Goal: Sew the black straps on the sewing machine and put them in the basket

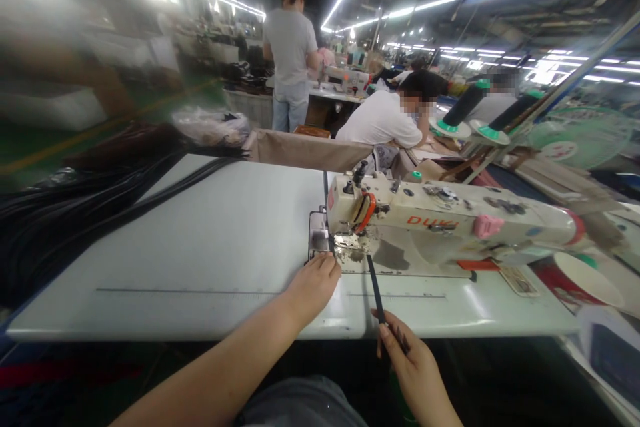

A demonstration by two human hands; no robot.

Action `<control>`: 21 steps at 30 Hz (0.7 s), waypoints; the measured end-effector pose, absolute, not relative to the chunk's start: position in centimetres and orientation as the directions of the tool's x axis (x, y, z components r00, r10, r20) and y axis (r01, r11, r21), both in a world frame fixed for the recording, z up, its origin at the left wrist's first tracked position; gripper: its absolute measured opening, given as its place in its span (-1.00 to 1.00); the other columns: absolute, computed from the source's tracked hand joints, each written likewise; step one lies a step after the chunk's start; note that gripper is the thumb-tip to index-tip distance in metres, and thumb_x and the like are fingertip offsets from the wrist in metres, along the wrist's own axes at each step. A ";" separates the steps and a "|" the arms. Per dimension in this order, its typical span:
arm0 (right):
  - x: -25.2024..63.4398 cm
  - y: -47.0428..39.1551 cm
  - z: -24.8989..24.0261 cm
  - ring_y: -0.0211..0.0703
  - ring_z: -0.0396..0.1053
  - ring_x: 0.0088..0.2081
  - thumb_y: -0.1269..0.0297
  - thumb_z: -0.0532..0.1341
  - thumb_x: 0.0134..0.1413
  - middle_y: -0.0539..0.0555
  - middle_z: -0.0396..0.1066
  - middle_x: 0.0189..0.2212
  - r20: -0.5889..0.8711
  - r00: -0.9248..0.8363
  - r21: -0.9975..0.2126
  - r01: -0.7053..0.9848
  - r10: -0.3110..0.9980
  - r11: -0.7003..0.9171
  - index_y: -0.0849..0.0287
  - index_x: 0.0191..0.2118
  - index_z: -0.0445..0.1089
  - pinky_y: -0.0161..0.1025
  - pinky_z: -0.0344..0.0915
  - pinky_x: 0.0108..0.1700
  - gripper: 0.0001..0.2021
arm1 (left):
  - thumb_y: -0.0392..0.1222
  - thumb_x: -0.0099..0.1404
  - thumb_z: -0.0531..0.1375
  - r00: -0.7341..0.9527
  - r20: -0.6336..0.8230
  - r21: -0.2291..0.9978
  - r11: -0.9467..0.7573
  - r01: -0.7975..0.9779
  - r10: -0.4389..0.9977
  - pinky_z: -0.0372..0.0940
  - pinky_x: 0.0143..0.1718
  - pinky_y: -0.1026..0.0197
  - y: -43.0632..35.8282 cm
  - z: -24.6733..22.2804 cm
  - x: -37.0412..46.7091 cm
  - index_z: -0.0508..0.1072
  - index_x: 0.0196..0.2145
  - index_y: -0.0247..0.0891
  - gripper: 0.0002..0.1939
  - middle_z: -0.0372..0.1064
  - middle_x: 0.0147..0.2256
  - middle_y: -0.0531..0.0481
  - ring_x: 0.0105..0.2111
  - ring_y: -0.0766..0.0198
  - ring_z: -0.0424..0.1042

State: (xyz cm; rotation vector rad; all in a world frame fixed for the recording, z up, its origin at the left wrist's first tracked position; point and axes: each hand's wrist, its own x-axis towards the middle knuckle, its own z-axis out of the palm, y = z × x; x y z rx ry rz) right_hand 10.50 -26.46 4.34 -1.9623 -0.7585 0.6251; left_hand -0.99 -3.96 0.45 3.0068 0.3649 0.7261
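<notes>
My left hand (316,283) rests on the sewing machine's bed, left of the needle area, its fingers closed over the near end of a thin black strip (331,240). That strip runs back past the left side of the machine head. My right hand (407,360), at the table's front edge, pinches another narrow black strip (374,280) between thumb and fingers. Its far end lies on the bed before the needle area. Something small and dark shows between the right fingers, too unclear to name. The white sewing machine (440,220) stands just beyond both hands.
Long black strips (75,213) hang in a heap over the table's left side. A ruler scale (190,291) runs along the white tabletop (225,227). Behind are a fabric-lined bin (305,150), thread cones (465,107), a green fan (575,140) and several people.
</notes>
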 end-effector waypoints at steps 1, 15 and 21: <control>10.4 -26.4 4.4 -0.08 0.42 -0.44 -0.41 0.20 0.08 0.04 0.44 -0.57 -0.124 0.677 -0.882 0.260 0.725 -0.394 0.24 0.04 0.58 -0.21 0.37 -0.27 -0.23 | -0.42 0.46 0.06 0.865 0.444 0.091 -0.972 0.217 0.234 0.27 0.29 -0.03 -3.9 0.3 -1.0 0.45 -0.01 -0.35 -0.77 0.45 0.03 -0.24 0.12 0.09 0.46; 10.0 -26.1 4.2 -0.12 0.39 -0.46 -0.31 0.17 0.18 0.01 0.42 -0.57 -0.126 0.651 -0.886 0.266 0.749 -0.381 0.25 0.01 0.57 -0.21 0.36 -0.29 -0.33 | -0.23 0.49 0.14 0.798 0.282 0.457 -0.806 0.377 0.533 -0.05 0.40 -0.31 -2.5 2.4 -1.1 0.48 -0.03 -0.16 -0.83 0.41 0.21 -0.04 0.35 -0.01 0.18; 9.7 -25.6 4.1 -0.11 0.40 -0.45 -0.22 0.15 0.25 0.01 0.43 -0.55 -0.100 0.632 -0.884 0.298 0.768 -0.360 0.23 -0.01 0.55 -0.22 0.37 -0.29 -0.43 | -0.23 0.48 0.12 0.787 0.248 0.515 -0.765 0.387 0.565 -0.09 0.43 -0.31 -2.6 3.0 -1.1 0.48 -0.06 -0.11 -0.84 0.38 0.24 -0.03 0.40 -0.02 0.09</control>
